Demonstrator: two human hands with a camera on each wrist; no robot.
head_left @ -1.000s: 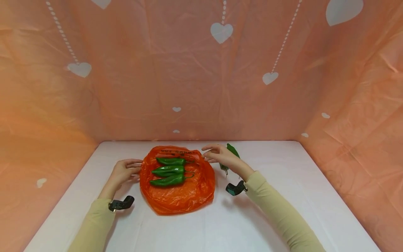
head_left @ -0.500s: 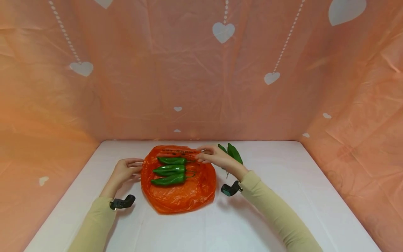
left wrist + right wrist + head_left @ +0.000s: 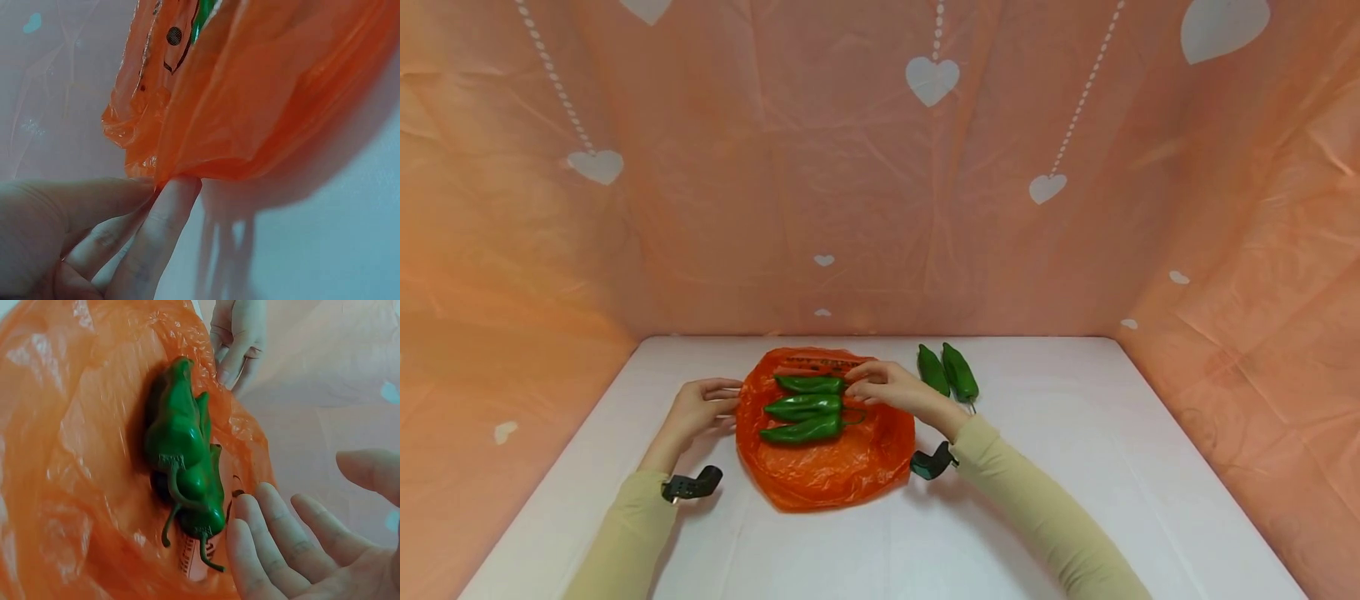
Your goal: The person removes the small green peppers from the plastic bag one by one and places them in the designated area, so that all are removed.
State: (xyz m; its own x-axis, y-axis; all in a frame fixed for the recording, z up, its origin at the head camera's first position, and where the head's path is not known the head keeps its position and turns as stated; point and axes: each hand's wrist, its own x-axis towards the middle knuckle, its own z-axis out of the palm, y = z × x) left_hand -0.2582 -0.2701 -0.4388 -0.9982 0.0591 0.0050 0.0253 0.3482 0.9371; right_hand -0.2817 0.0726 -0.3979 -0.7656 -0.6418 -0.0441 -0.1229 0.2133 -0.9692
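Observation:
An orange plastic bag (image 3: 827, 479) lies spread on the white table, with three green peppers (image 3: 805, 407) side by side on it. My left hand (image 3: 696, 412) pinches the bag's left edge between thumb and fingers; the left wrist view shows the pinched plastic (image 3: 206, 150) close up. My right hand (image 3: 887, 389) hovers over the bag's right part, fingertips right at the stem end of the farthest pepper. Spread and relaxed in the right wrist view, the fingers (image 3: 294, 544) hold nothing. The pepper stems (image 3: 172, 519) point toward this hand.
Two more green peppers, one left (image 3: 932, 371) and one right (image 3: 959, 373), lie side by side on the white table (image 3: 1037, 400) beyond my right forearm. Orange cloth with white hearts (image 3: 880, 183) hangs behind the table and along both sides.
My right hand has moved left from beside the two separate peppers to the stem of the farthest pepper on the bag, uncovering those two. The left hand stays at the bag's edge.

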